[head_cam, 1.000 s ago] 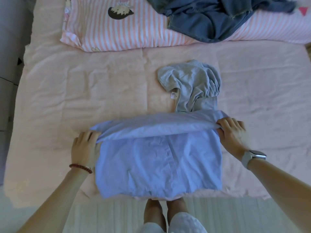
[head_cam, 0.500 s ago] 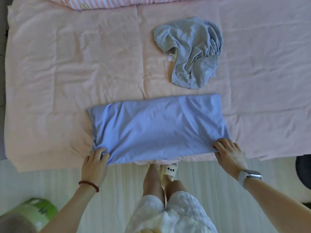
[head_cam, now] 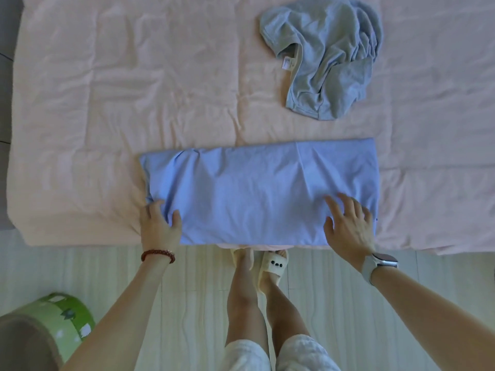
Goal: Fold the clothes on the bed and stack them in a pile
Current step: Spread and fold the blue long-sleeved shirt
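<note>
So the blue garment (head_cam: 257, 194) is lying folded into a wide rectangle right at the near edge of the bed (head_cam: 107, 103), its long side running left to right, with a few soft wrinkles fanning out from the upper middle and some bunching at the left end. The left hand (head_cam: 160, 226) is at the bottom left corner of it, thumb on top of the cloth and the fingers tucked around the edge, so it's pinching that corner. The right hand (head_cam: 348, 226) is flat on the lower right part of the fold, fingers spread out and straight, just pressing down on the fabric, not grabbing anything. Further back on the bed and a bit to the right there's a grey garment (head_cam: 329, 57) still in a crumpled heap, white tag showing, sitting apart from the blue one with a strip of pink cover between them. The bed cover itself is pale pink and pretty creased. On the left wrist there's a reddish bead bracelet (head_cam: 158, 255), on the right a smartwatch (head_cam: 380, 263) with a light band. Below the bed edge you can see the person's legs, white shorts and cream slippers (head_cam: 274, 265) with little black dots, on a pale wood floor (head_cam: 401, 330). A green round container (head_cam: 53, 322) sits in the bottom left corner.
</note>
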